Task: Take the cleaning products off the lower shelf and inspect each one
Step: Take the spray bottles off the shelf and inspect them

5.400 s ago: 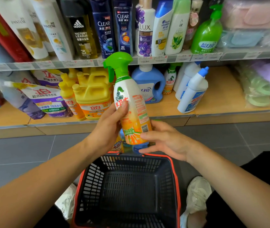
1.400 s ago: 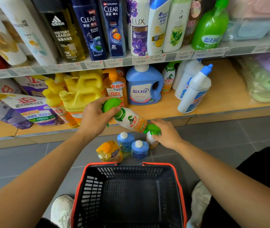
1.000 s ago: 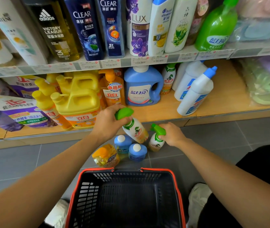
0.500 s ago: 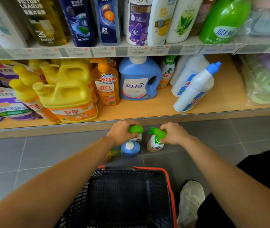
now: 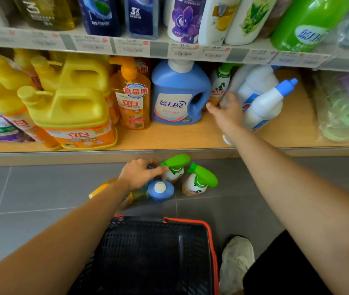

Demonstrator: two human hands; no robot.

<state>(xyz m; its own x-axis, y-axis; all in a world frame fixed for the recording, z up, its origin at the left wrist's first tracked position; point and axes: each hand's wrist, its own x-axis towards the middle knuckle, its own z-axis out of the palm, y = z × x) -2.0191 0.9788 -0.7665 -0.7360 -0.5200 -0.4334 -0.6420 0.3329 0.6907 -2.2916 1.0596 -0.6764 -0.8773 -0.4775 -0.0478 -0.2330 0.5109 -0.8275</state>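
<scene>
My left hand (image 5: pixel 139 173), fingers loose, touched a spray bottle (image 5: pixel 174 169) on the floor (image 5: pixel 41 188); my right hand (image 5: pixel 227 112) hovered open beside the lower shelf's (image 5: pixel 169 139) blue jug (image 5: pixel 178 92).

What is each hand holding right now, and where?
Left hand touches the neck of the rear green-triggered white spray bottle; grip unclear. Right hand, blurred, holds nothing.

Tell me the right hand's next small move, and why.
Probably close the right hand round the green-capped spray bottle on the lower shelf, between the blue detergent jug and the white bottles. The hand is open just in front of it, gripping nothing, and that bottle is not yet taken down.
</scene>
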